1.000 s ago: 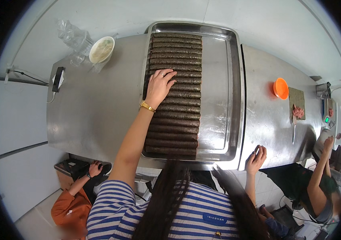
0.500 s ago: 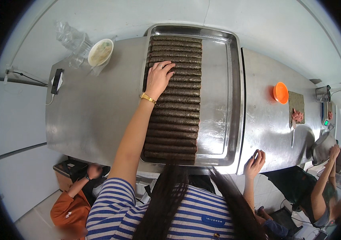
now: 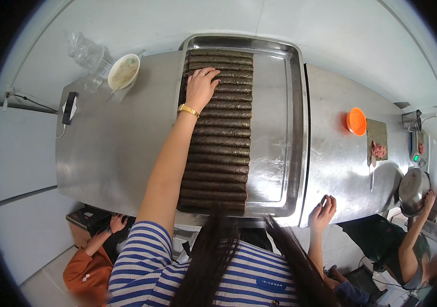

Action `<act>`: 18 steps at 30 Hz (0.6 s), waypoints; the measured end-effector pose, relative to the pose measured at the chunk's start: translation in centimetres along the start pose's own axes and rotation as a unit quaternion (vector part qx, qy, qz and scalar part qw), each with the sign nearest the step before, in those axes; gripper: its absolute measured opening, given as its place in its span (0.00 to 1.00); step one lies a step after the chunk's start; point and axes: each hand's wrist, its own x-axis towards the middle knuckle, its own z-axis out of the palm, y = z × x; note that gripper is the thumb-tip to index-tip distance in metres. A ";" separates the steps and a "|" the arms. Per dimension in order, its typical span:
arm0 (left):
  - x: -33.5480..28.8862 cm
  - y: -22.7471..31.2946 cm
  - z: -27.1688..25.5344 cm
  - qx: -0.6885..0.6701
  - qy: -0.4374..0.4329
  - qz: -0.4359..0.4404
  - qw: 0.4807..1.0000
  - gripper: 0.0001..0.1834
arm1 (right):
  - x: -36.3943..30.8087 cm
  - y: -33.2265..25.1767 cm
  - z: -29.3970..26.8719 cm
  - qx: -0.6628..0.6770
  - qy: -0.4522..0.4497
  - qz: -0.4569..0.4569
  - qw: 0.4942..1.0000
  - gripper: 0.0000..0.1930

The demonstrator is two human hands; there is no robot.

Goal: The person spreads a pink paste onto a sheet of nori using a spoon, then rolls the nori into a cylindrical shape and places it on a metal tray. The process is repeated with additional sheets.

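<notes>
Seaweed rolls (image 3: pixel 223 132) lie under the left hand's (image 3: pixel 200 88) fingers (image 3: pixel 210 72).

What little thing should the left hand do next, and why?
Perhaps the left hand should shift one roll farther away: its fingertips are on the row of seaweed rolls, and a few more rolls lie beyond them, toward the far end of the metal tray.

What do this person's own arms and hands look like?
Both hands are bare, without gloves. The left hand has a gold-coloured band at the wrist; further up is a short sleeve with blue and white stripes. The right hand shows no band at the wrist; long hair hides the upper part of that arm.
</notes>
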 end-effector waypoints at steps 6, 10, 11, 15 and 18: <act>1.8 -0.1 -0.5 0.002 -0.023 -0.005 1.000 0.19 | 0.1 -0.4 -0.3 -0.007 -0.008 0.006 1.000 0.21; 4.1 0.2 0.9 0.010 0.026 0.001 1.000 0.23 | 0.3 -0.7 -0.5 0.008 -0.004 -0.002 1.000 0.20; 4.4 0.2 1.3 0.020 0.006 -0.006 1.000 0.23 | 0.4 -0.8 -0.5 0.012 -0.002 -0.001 1.000 0.20; 4.9 -0.4 1.7 0.032 0.011 -0.005 0.999 0.24 | 0.3 -1.2 -0.5 0.013 -0.022 0.039 0.999 0.21; 6.2 0.3 1.7 0.061 0.076 0.024 0.995 0.27 | 0.4 -1.2 -0.6 0.044 0.009 0.044 0.998 0.22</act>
